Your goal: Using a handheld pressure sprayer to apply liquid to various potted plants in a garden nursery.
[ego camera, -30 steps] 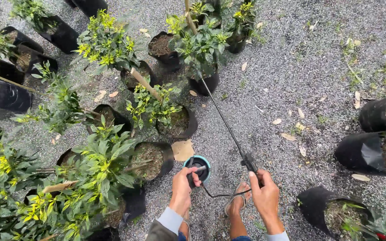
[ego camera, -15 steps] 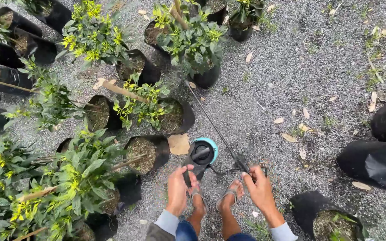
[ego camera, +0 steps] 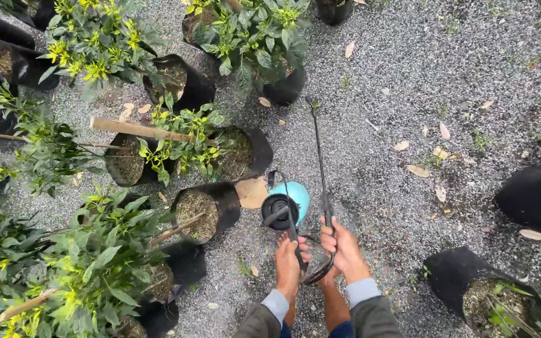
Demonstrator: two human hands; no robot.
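A small teal pump sprayer (ego camera: 295, 199) with a black cap stands on the gravel just ahead of me. My left hand (ego camera: 289, 263) grips its black pump handle, which juts out toward me. My right hand (ego camera: 344, 245) is closed around the grip of the thin black spray wand (ego camera: 318, 151). The wand points away from me toward a black grow bag (ego camera: 286, 87) holding a leafy green plant. A black hose loops below and between my hands. My bare feet show under my hands.
Several black grow bags with yellow-green plants (ego camera: 89, 44) crowd the left side; wooden stakes (ego camera: 139, 129) lean among them. More black bags (ego camera: 536, 197) sit at the right and lower right (ego camera: 471, 281). Grey gravel (ego camera: 408, 87) with dry leaves lies between.
The view has shifted down and closer. My left hand went from the sprayer's cap to its handle, and the right hand drew in beside it with the wand.
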